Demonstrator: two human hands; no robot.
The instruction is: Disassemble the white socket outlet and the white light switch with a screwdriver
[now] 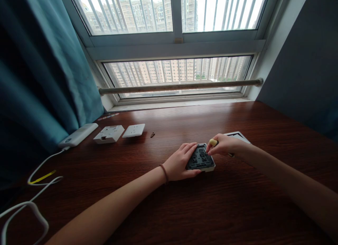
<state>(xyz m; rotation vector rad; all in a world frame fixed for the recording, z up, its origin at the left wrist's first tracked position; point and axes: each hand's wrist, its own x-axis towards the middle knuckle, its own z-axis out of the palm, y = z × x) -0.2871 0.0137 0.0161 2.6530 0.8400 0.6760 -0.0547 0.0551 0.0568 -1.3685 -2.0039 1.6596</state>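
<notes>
A square wall socket (202, 157) lies on the desk, its dark grey inner frame facing up inside a white box. My left hand (182, 162) grips it from the left, fingers along the far side and thumb along the near edge. Over its right far corner, my right hand (224, 145) is closed with the fingertips pinched together. A yellow-and-black handle, seemingly of a screwdriver (213, 142), shows between those fingers. Its tip cannot be made out. Behind my right hand lies a white frame-like cover plate (239, 135), partly hidden by it.
On the left stand a white socket box (108, 134), a white socket panel (134, 130) and a few small screws (152, 134). Farther left, a white power strip (78, 135) trails a white cable (39, 199) past a yellow strip (43, 177). A window and curtain border the desk.
</notes>
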